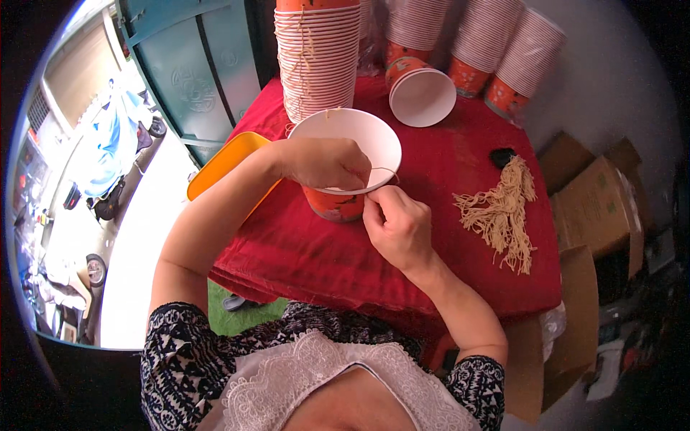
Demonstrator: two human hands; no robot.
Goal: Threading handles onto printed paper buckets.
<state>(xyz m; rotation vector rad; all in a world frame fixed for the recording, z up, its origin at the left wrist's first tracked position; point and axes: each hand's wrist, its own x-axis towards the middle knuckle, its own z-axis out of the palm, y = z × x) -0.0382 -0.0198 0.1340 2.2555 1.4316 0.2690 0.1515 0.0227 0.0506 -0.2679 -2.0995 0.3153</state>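
A white-lined paper bucket (384, 140) with an orange printed outside stands near the middle of the red-covered table. My left hand (327, 161) reaches over its rim, fingers bent together inside the mouth. A thin tan string (384, 169) runs from those fingertips across the rim toward my right hand (399, 224). That hand is closed in a pinch against the outside of the bucket, just under the rim. Its fingertips partly hide what they grip. To the right lies a bundle of tan strings (503, 212), bound with something black at its top.
A tall stack of buckets (316, 65) with strings hanging on it rises behind. One bucket (422, 97) lies tipped toward me, near several wrapped stacks (489, 36). A yellow tray (223, 167) sits left, partly under my left arm. Cardboard boxes (596, 208) stand beyond the table's right edge.
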